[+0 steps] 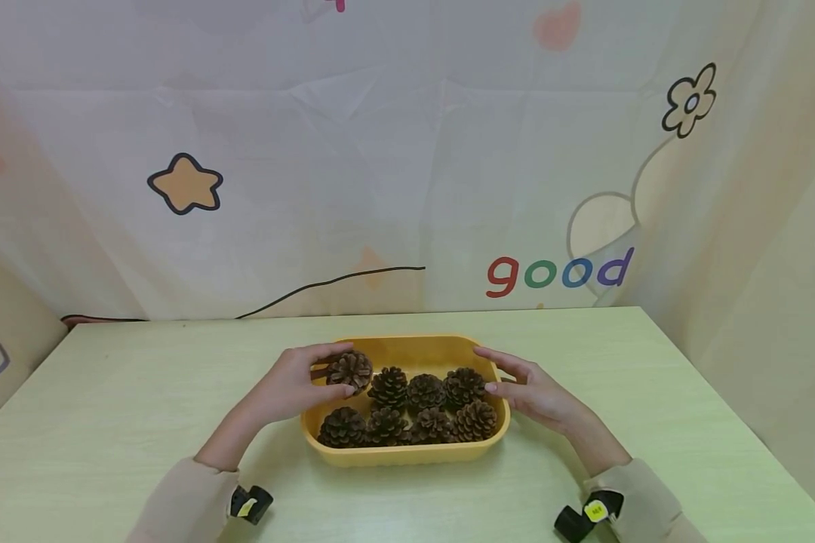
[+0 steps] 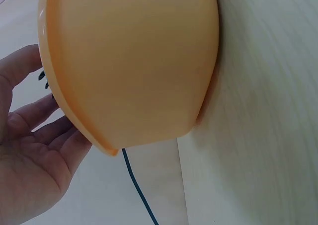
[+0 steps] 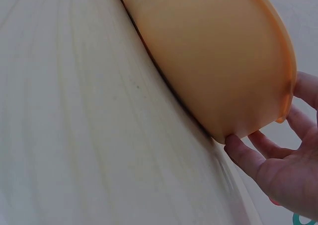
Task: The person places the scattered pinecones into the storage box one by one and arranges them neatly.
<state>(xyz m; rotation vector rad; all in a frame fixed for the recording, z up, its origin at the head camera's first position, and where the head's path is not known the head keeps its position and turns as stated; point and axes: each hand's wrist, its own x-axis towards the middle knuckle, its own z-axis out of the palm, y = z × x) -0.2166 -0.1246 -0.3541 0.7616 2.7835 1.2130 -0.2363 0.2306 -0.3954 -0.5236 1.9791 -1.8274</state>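
Observation:
A yellow plastic basin (image 1: 407, 455) stands on the table with several brown pine cones (image 1: 425, 392) inside, in two rough rows. At its left end my left hand (image 1: 302, 385) holds a pine cone (image 1: 349, 371) between thumb and fingers, level with the rim. In the left wrist view the basin's wall (image 2: 139, 61) hides most of that cone and the fingertips of the left hand (image 2: 35, 155). My right hand (image 1: 536, 392) grips the basin's right end, thumb and index finger over the rim. In the right wrist view, other fingers of the right hand (image 3: 288, 170) touch the outer wall (image 3: 213, 61).
The pale green table (image 1: 143, 392) reaches back to a printed cloth (image 1: 380, 188) with a star and the word "good". Another cloth side (image 1: 754, 264) borders the table on the right. Small black cameras (image 1: 250, 504) are strapped to both wrists.

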